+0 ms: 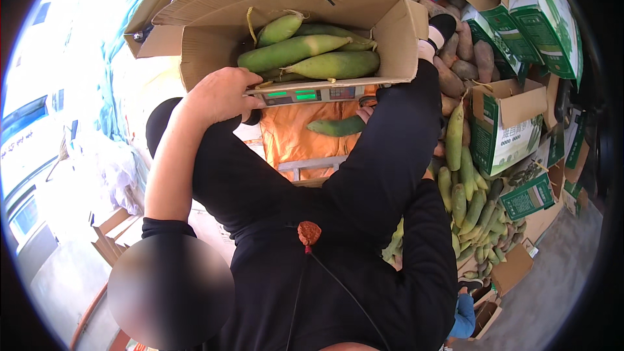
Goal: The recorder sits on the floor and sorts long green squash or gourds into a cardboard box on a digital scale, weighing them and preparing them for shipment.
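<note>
A long cardboard box (398, 45) stands in front of me with several green radishes (296, 52) lying in it. My left hand (221, 96) grips the left part of its near edge, fingers over the rim and thumb below. Just under that edge is a scale's display panel (305, 95) with lit green readouts. Between my legs, low under the panel, lies another green radish (335, 127). The fingers of my right hand (366, 113) are closed around its right end; my right leg hides most of that hand.
Reddish radishes (450, 81) and a heap of green radishes (478, 214) lie to my right. Beyond them are green-and-white cartons (510, 123). Orange sheeting (286, 136) covers the ground between my legs. A person's blue-clad leg (463, 317) shows at the lower right.
</note>
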`<state>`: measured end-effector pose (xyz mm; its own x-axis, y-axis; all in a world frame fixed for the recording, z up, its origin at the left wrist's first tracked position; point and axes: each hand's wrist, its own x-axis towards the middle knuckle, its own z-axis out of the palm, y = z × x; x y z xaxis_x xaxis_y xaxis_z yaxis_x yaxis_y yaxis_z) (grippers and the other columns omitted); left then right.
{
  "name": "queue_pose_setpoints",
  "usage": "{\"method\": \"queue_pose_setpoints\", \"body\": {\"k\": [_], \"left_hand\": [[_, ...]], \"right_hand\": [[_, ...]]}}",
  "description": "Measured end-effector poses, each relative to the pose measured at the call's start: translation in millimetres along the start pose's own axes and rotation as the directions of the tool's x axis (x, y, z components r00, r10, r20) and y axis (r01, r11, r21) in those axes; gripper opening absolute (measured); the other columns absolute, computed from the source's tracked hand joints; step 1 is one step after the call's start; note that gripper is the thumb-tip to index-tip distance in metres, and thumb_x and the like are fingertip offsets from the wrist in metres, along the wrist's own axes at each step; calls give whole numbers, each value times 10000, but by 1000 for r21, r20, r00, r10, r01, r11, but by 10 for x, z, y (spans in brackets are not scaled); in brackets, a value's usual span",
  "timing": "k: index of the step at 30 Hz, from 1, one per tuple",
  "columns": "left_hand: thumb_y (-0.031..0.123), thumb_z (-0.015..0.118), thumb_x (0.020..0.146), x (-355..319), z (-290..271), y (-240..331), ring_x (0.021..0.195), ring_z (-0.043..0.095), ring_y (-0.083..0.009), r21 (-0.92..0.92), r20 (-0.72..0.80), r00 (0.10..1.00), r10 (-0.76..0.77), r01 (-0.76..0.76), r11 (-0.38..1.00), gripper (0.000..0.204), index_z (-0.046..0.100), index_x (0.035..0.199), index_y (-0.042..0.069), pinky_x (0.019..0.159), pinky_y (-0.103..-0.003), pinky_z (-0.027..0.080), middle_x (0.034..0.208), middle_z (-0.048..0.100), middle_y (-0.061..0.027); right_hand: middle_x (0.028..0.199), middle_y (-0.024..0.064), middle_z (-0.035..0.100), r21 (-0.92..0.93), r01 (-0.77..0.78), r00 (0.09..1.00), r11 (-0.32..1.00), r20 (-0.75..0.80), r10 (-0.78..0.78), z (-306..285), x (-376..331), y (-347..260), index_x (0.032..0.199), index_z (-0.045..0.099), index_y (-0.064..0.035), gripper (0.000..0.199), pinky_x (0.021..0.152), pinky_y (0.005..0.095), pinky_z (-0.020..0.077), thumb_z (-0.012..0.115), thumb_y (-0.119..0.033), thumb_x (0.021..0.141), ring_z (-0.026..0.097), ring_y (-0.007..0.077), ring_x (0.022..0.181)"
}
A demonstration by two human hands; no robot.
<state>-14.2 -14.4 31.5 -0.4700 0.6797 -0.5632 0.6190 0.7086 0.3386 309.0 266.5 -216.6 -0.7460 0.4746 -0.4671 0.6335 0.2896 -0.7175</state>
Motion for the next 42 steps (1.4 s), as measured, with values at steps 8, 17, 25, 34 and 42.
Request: {"method": "queue_pose_setpoints", "body": {"k": [8, 17, 25, 34, 42], "left_hand": [[224, 654, 739, 16, -50, 30, 979, 590, -354, -4, 90, 993, -77, 77, 997, 423, 635, 1093, -6, 882, -393, 464, 1010, 634, -194], [270, 671, 782, -28, 17, -36, 922, 604, -343, 52, -14, 1000, 24, -23, 998, 358, 655, 1049, 32, 836, -424, 468, 915, 653, -172], [259, 659, 798, 16, 74, -106, 922, 607, -348, 66, 20, 999, 36, -38, 997, 301, 669, 1004, 39, 827, -433, 472, 902, 650, -190], [231, 659, 795, 17, 37, -42, 973, 596, -350, 64, 77, 997, 26, -31, 997, 316, 669, 1041, 33, 867, -420, 463, 991, 650, -179], [221, 651, 797, 6, 35, -52, 963, 604, -350, 73, 66, 997, 25, -30, 997, 308, 670, 1044, 39, 860, -418, 469, 971, 653, -189]], "right_hand": [[921, 99, 674, 96, -127, 990, 987, 69, 121, -103, -55, -85, 1107, 629, -7, 304, 701, 348, 482, 625, -92, 815, 635, 219, 811], [926, 83, 672, 175, -237, 970, 956, 103, 222, -309, -273, -316, 1114, 628, -4, 318, 694, 334, 479, 638, -109, 814, 630, 198, 810], [930, 69, 671, 242, -335, 942, 910, 113, 317, -478, -776, -449, 1121, 627, -2, 332, 688, 322, 477, 649, -123, 813, 625, 178, 809], [1048, 35, 643, 621, -210, 875, 755, -225, 429, -1419, -1316, -121, 1196, 591, -10, 465, 735, 283, 456, 707, -223, 799, 584, 121, 890], [1183, 111, 596, 565, 273, 947, 778, -299, -115, -2006, -1080, -1478, 1226, 535, 82, 521, 990, 299, 368, 652, -192, 798, 542, 189, 1101]]}}
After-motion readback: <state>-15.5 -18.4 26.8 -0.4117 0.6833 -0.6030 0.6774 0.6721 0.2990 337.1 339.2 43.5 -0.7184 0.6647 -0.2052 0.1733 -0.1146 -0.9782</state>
